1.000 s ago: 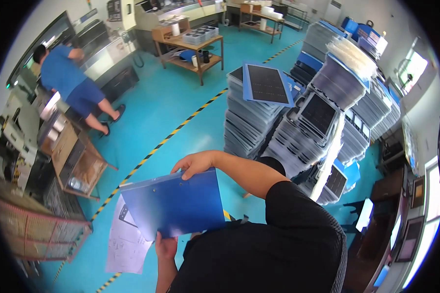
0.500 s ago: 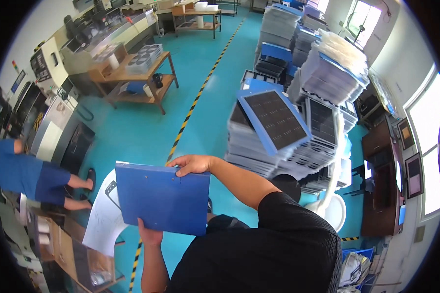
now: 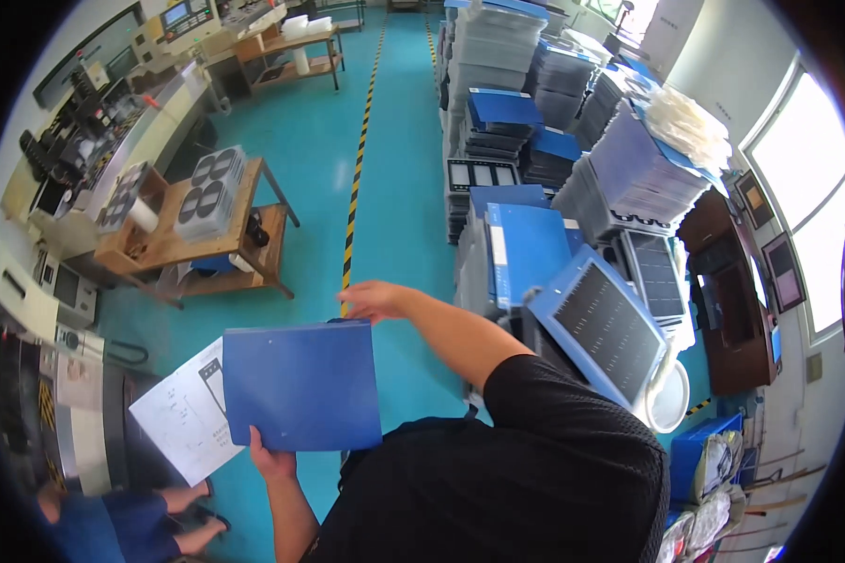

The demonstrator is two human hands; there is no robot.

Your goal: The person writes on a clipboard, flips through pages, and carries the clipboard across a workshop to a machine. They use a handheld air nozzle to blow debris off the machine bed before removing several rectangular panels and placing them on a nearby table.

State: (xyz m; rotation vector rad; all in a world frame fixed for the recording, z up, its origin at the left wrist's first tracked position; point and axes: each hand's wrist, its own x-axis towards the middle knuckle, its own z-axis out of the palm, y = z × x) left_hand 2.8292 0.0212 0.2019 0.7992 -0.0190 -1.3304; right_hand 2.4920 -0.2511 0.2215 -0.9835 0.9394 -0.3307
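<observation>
My left hand point(image 3: 272, 457) grips the lower edge of a blue file folder point(image 3: 302, 385), its thumb on the cover. A white sheet with a printed drawing point(image 3: 186, 405) sticks out past the folder's left side, partly hidden behind it. My right hand point(image 3: 374, 300) is just above the folder's top right corner, its fingers stretched to the left and slightly blurred. I see nothing in it. Whether its lower fingers touch the folder's top edge cannot be made out.
Tall stacks of sheets and blue folders point(image 3: 533, 246) stand at the right, a framed dark panel point(image 3: 610, 327) leaning on them. A wooden workbench point(image 3: 244, 244) with stacked parts is at the left. Someone in blue shorts point(image 3: 127, 527) is at the lower left. A striped line point(image 3: 352, 211) crosses the floor.
My right hand has let go of the folder's top edge and lifted slightly. The view has swung left, so the stacks and workbench appear shifted. The sheet shows flatter beside the folder.
</observation>
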